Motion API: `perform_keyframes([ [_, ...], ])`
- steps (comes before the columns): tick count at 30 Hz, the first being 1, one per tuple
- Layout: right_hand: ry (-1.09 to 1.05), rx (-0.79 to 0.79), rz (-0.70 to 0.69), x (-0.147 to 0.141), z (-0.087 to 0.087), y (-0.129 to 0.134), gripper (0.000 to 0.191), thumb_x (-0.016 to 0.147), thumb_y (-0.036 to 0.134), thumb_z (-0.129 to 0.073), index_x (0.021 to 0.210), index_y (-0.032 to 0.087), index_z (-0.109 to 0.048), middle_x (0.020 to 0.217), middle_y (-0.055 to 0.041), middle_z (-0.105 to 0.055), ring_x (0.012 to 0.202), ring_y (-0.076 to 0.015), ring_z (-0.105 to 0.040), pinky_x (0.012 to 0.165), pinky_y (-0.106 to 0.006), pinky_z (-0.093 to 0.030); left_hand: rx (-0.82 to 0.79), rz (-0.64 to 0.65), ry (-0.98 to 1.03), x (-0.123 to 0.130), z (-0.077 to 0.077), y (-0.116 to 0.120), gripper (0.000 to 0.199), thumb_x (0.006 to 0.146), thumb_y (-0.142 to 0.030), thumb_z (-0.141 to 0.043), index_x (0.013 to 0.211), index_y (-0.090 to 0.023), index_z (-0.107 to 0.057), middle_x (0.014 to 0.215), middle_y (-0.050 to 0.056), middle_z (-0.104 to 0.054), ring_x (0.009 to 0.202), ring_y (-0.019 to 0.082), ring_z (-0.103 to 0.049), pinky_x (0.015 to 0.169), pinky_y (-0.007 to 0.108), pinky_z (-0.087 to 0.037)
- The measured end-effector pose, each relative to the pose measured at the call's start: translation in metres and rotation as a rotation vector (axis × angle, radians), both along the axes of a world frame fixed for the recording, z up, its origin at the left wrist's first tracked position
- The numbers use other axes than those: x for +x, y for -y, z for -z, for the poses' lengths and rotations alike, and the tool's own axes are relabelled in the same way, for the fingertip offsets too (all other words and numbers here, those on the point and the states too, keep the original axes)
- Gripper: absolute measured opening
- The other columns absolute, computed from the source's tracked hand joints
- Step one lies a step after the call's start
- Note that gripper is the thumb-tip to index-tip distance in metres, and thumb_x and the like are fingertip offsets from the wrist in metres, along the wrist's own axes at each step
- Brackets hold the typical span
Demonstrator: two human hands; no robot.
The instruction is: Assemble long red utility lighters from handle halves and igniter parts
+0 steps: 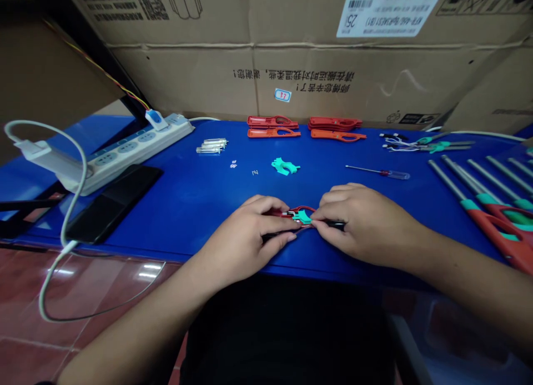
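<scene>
Near the table's front edge, my left hand [250, 238] is closed around one end of a red lighter housing, thumb below and fingers above. A teal trigger piece [303, 216] sits in the housing between my hands, with a bit of white wire beside it. My right hand [358, 221] pinches the other end at the teal piece. A black item [335, 225] shows under the right fingers; its kind is hidden. Beyond my hands lie more teal trigger pieces [285, 166], two small metal springs or pins [255, 173] and small pale parts [233, 164].
Red housing halves [272, 121] and orange-red ones [338, 135] line the back by a cardboard box [187, 68]. A screwdriver [378, 173], wired parts [400, 143] and long-nosed lighters [491, 221] lie right. Clear tubes [211, 146], a power strip [125, 154] and a phone [114, 204] are left.
</scene>
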State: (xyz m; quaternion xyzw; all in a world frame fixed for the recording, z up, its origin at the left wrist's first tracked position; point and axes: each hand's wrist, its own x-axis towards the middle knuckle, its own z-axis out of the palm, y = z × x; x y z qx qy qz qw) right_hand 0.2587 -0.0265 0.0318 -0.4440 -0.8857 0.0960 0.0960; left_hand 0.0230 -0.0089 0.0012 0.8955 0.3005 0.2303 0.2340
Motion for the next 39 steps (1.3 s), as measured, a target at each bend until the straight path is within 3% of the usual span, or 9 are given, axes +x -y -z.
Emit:
perform_keyframes([
  [23,0.233,0.064,-0.031,-0.013,-0.005,0.004,0.022,0.089,0.018,-0.054,0.071,0.016,-0.067,0.074,-0.0069,-0.066,0.071,-0.0199,-0.055,0.074,-0.036,-0.037,0.022,0.061,-0.056,-0.002,-0.005,0.003,0.027,0.098,-0.024,-0.057,0.118,-0.031,-0.072,0.122,0.004,-0.067,0.114,0.021,-0.059,0.099,0.041,-0.049],
  [29,0.306,0.048,-0.053,-0.018,-0.008,0.003,0.020,0.089,0.017,-0.056,0.073,0.017,-0.068,0.073,-0.0073,-0.066,0.070,-0.0213,-0.055,0.072,-0.037,-0.037,-0.011,0.075,-0.075,-0.003,-0.011,0.001,0.025,0.098,-0.023,-0.056,0.119,-0.025,-0.069,0.121,0.005,-0.068,0.114,0.021,-0.061,0.101,0.041,-0.049],
  [34,0.375,0.046,-0.148,-0.016,-0.010,0.000,0.015,0.084,0.010,-0.057,0.078,0.016,-0.070,0.077,-0.0083,-0.066,0.073,-0.0225,-0.054,0.070,-0.037,-0.037,-0.007,0.009,-0.110,-0.005,-0.012,-0.003,0.036,0.098,-0.022,-0.054,0.134,-0.022,-0.057,0.126,0.005,-0.068,0.113,0.020,-0.063,0.098,0.038,-0.052],
  [39,0.375,0.092,-0.257,-0.010,-0.006,0.000,0.022,0.080,0.003,-0.056,0.087,0.014,-0.074,0.084,-0.0108,-0.067,0.079,-0.0249,-0.053,0.070,-0.037,-0.037,0.077,0.065,-0.081,-0.006,-0.008,-0.004,0.033,0.097,-0.021,-0.055,0.129,-0.025,-0.064,0.121,0.004,-0.072,0.111,0.020,-0.065,0.100,0.041,-0.051],
])
